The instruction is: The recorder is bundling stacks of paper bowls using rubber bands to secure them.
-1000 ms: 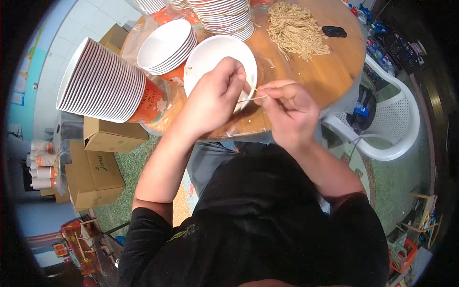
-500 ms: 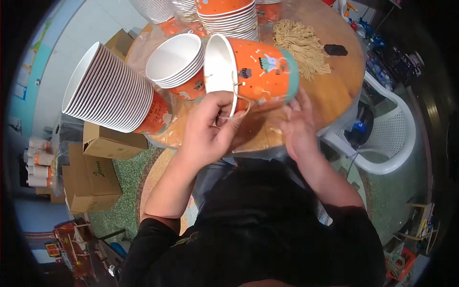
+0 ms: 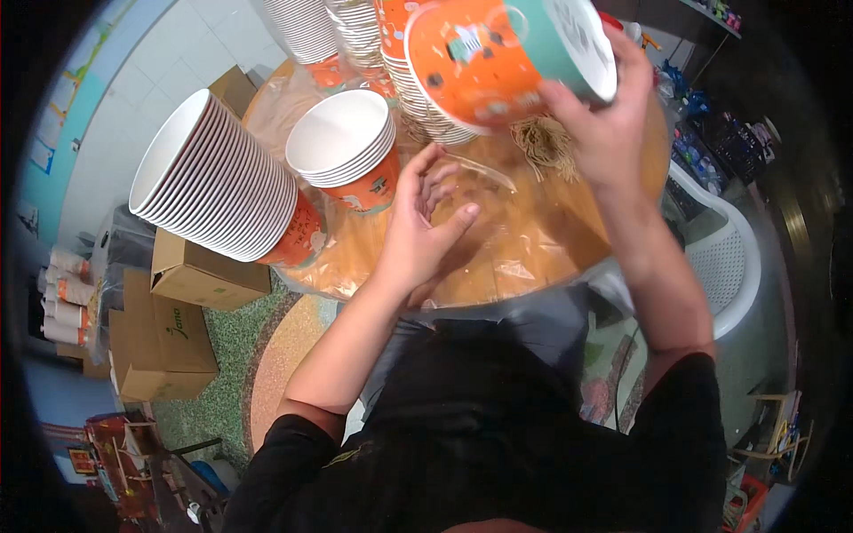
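Observation:
An orange paper bucket [image 3: 480, 75] with a teal band and a white base is tilted over the far side of the table. My right hand [image 3: 613, 120] grips it near the base, thumb on the side wall. Its mouth faces away toward the back stacks and cannot be seen. My left hand [image 3: 425, 218] is empty above the table, fingers apart and slightly curled. Just beyond that hand stands a short stack of the same buckets [image 3: 345, 133], white insides showing. A bundle of tan string [image 3: 544, 147] lies below the raised bucket, partly hidden by it and my right hand.
A tall nested bucket stack [image 3: 222, 182] leans at the table's left. More stacks [image 3: 306, 35] stand at the back. Clear plastic film covers parts of the round wooden table [image 3: 524, 235]. Cardboard boxes [image 3: 164, 342] sit on the floor at left, a white plastic chair [image 3: 724, 258] at right.
My left hand has let go of the bucket's rim. My right hand now grips the bucket by its base end and has lifted it up and away to the far right.

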`<state>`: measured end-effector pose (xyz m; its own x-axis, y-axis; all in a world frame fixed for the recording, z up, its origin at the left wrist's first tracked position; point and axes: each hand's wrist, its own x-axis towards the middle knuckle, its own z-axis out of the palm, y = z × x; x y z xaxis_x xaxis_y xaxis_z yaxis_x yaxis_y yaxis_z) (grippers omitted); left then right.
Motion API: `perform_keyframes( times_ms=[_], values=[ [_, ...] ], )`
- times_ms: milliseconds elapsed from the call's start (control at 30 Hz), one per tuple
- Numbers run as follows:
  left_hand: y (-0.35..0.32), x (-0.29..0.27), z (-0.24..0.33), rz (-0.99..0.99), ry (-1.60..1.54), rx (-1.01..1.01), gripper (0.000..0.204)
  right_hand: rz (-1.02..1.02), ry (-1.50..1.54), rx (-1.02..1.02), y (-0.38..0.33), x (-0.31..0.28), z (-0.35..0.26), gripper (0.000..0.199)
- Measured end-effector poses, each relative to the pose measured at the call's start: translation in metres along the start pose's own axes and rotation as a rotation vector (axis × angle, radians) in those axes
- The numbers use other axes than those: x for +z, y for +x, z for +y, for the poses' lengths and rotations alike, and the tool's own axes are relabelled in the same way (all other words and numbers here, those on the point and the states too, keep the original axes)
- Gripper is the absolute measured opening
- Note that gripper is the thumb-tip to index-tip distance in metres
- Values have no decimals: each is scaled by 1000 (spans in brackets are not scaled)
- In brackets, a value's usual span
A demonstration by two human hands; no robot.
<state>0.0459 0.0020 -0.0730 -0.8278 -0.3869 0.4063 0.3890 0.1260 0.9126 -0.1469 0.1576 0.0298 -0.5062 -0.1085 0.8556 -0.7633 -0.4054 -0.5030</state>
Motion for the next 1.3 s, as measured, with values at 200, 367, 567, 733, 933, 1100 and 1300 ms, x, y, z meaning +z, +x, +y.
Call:
perform_keyframes(
  times_ms=[200,367,567,733,933,1100,1300],
  values=[
    [-23,-24,-23,-19,210,44,84,-83,-517,-271,103,46,-2,93],
    [-39,-20,-31,-96,669,26,71,-164,-632,-84,181,77,14,83],
    [-37,-25,-32,-122,687,25,53,-354,-612,58,231,115,30,79],
    [-38,-28,-34,-111,666,70,42,-665,-628,173,226,133,54,74],
    [-38,-27,-34,-122,678,45,41,-559,-743,171,196,129,76,77],
    [-40,-27,-31,-123,631,-69,40,-338,-895,-177,148,129,70,71],
    [-47,-40,-73,69,332,-57,55,-818,-458,-259,38,158,33,59]
  ],
)
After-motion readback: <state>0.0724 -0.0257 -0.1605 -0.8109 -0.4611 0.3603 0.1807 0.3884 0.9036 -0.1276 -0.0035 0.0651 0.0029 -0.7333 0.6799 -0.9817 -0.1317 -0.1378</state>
